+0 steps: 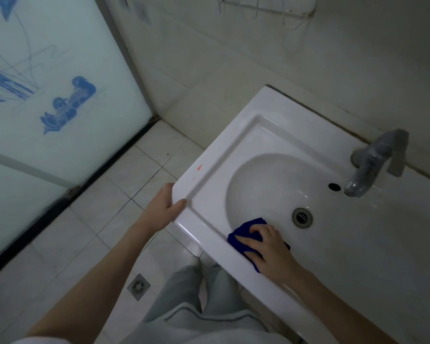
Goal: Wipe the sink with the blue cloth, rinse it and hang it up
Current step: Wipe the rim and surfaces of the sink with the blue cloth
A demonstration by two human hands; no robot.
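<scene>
The white sink fills the right half of the head view, with its round basin and metal drain. The blue cloth lies bunched on the basin's near slope, by the front rim. My right hand lies on it, fingers curled over the bunched cloth and pressing it against the porcelain. My left hand grips the sink's front left corner, thumb on top of the rim and fingers round its edge.
A grey faucet stands behind the basin above an overflow hole. Small red spots mark the left rim. A wire rack hangs on the wall above. A frosted glass door stands left, and a floor drain lies below.
</scene>
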